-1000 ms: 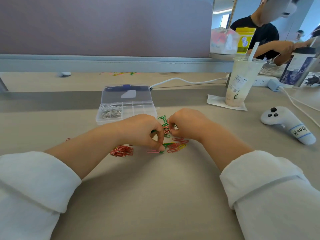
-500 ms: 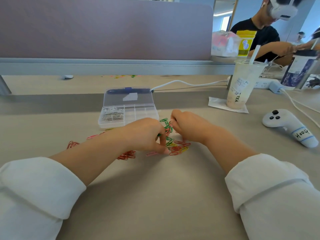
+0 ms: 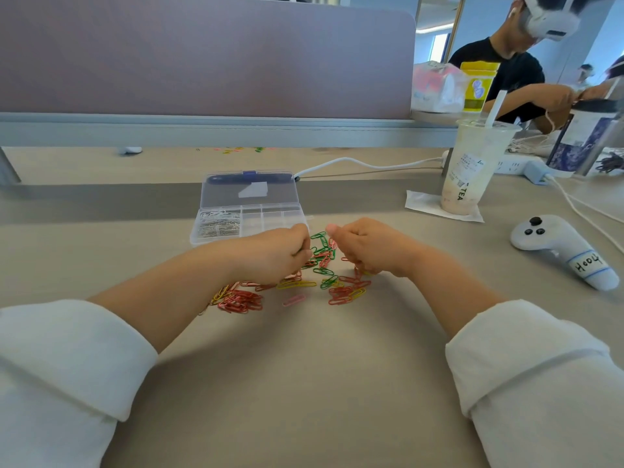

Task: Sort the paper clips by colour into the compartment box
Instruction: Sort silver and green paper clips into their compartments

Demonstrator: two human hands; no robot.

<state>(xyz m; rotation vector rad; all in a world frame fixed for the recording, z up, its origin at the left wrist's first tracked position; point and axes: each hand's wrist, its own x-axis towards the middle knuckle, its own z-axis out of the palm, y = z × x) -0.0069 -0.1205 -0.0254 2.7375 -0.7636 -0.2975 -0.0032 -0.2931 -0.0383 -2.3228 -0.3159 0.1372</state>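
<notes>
Your left hand [image 3: 273,255] rests on the tabletop [image 3: 304,383] at the left edge of the loose paper clips [image 3: 324,261]. It is back up, with the fingers [image 3: 304,249] curled in narrow and the tips down among the clips. You cannot tell whether they pinch one.

Your right hand [image 3: 368,248] sits at the right edge of the same scatter, curled into a loose fist with the thumb on top pointing left. Its fingertips touch the clips beneath, and whatever it may hold is hidden. The hands are near each other but apart, with green and red clips between them.

The scatter is mixed green, red, yellow and pink. A tight red bunch [image 3: 239,300] lies just beside your left wrist, on the near side. One pink clip [image 3: 293,300] lies alone, nearer you than the rest.

The compartment box [image 3: 273,219] stands just beyond your left hand with its clear lid raised. Its left end holds white and silver clips [image 3: 219,222].

On the far right, a drink cup [image 3: 472,167] with a straw stands on a napkin [image 3: 422,201]. A white controller [image 3: 560,248] lies nearer you, further right. A white cable [image 3: 354,162] runs along the far tabletop.
</notes>
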